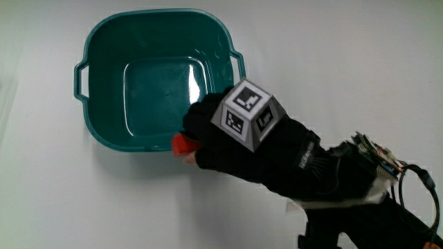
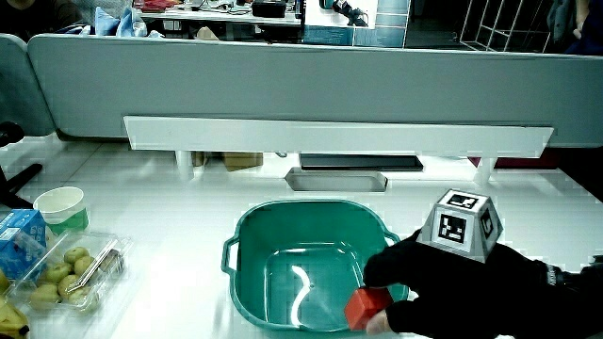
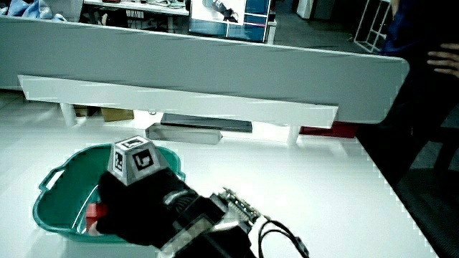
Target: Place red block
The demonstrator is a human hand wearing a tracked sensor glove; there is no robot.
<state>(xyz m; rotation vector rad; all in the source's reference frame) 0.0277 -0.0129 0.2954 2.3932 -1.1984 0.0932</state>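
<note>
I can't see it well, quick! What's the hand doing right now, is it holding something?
The hand: closed on the red block, holding it at the rim of the green tub on the person's side.

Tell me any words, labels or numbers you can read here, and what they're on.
None can be read.
Cube on the hand: black-and-white patterns only, no letters.
Glove cuff: small white print, too blurred.
Blue carton by the paper cup: print too small.

A paper cup (image 2: 60,207), a blue carton (image 2: 21,237) and a clear fruit box (image 2: 71,271) stand together near the table's edge.
</note>
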